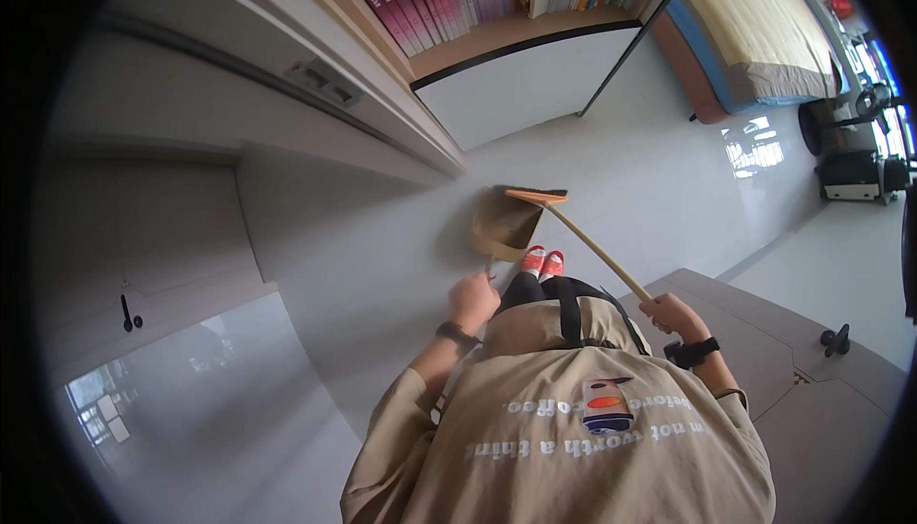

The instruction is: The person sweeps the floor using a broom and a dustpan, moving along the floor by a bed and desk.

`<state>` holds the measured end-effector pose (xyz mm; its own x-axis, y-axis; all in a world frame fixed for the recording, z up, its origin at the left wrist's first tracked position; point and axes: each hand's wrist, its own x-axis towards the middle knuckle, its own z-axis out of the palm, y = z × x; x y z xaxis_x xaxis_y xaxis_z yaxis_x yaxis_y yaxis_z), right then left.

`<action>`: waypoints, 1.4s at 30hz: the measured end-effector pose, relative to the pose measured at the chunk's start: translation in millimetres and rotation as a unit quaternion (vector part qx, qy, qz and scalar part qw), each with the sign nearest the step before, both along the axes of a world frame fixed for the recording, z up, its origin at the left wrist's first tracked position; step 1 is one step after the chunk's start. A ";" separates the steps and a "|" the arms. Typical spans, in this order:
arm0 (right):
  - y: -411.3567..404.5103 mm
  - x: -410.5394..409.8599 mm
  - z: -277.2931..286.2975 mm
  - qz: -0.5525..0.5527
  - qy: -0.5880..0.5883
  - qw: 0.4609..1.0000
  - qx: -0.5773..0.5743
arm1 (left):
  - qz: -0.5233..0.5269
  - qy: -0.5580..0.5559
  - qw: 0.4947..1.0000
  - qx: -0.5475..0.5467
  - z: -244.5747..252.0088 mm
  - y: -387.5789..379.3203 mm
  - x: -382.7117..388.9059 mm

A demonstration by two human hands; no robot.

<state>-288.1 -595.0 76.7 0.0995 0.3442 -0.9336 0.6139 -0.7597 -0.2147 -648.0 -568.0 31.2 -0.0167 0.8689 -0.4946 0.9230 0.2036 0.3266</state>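
Observation:
My left hand (474, 302) grips the handle of a tan long-handled dustpan (507, 227), whose pan is down at the tiled floor in front of my red shoes. In my right hand (673, 315) is the yellowish stick of a broom (536, 197). The broom's orange head and dark bristles lie across the far, open edge of the pan. Whether anything lies inside the pan is too dim to tell.
Ahead stands a bookcase (530, 83) with rows of books, beside a pale door frame (401, 123). A bed (759, 37) is at the upper right, with a black fan and a dark case (851, 176) near it. Doors with black handles flank me on both sides.

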 end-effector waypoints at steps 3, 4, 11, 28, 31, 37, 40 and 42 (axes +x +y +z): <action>14.1 1.7 10.6 0.031 0.008 0.999 0.017 | -0.011 -0.003 1.000 -0.010 3.1 -9.8 -5.4; 19.9 -2.5 5.9 0.033 0.008 0.999 0.018 | -0.007 -0.004 1.000 -0.010 4.9 -13.1 -7.2; 80.7 -61.2 -52.7 0.235 -0.020 0.968 0.089 | 0.036 0.004 0.999 -0.022 23.3 -42.0 -5.8; 1.8 55.2 1.1 0.090 -0.011 0.996 -0.015 | -0.013 0.026 0.999 -0.031 3.4 -50.5 -5.8; -3.7 69.7 11.4 -0.001 -0.019 1.000 0.004 | -0.034 0.019 0.999 -0.022 9.9 -54.4 -12.0; 9.8 51.8 -29.2 0.018 -0.025 0.997 0.072 | -0.081 0.036 0.996 -0.009 21.4 -35.9 -10.7; 32.2 37.7 -60.5 0.035 -0.030 0.996 0.077 | -0.126 0.026 0.992 0.003 19.1 -16.6 -3.3; 34.0 19.5 -81.5 -0.070 -0.058 0.994 0.054 | -0.145 0.039 0.989 -0.002 13.4 -7.7 0.1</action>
<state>-268.6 -561.0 -4.8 0.2590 0.4162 -0.8716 0.5291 -0.8161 -0.2325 -647.9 -575.7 44.6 0.1955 0.8411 -0.5043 0.9649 -0.0732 0.2520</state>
